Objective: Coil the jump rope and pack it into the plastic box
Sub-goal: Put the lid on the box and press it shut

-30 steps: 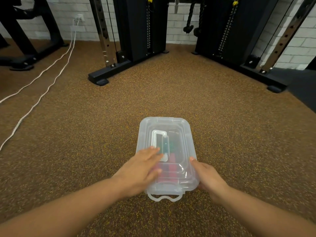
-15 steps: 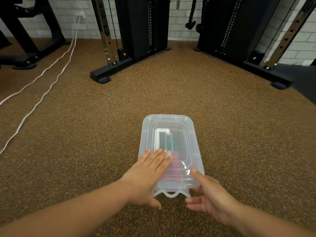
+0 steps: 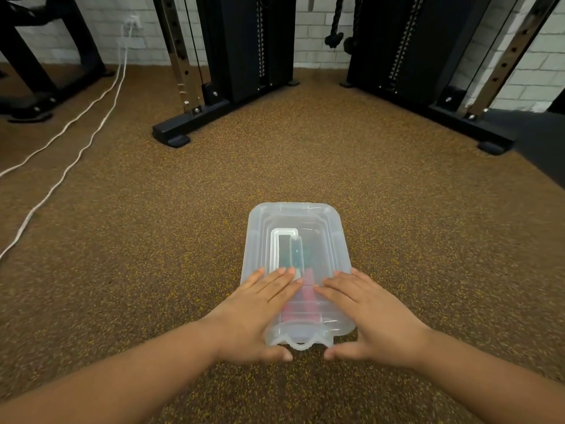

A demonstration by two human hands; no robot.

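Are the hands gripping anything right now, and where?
Both the left hand and right hand press flat on the plastic box lid's near end, thumbs under its front latch; nothing is lifted.

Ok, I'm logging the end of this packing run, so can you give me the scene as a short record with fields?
setting: gym floor, weight machines by a brick wall
box: clear plastic box on the floor, lid on
contents: red and green shapes show through the lid; rope not clearly made out
left hand: left hand flat on the lid, thumb under the near latch
right hand: right hand flat on the lid, thumb by the latch
other: white cables on the floor at left
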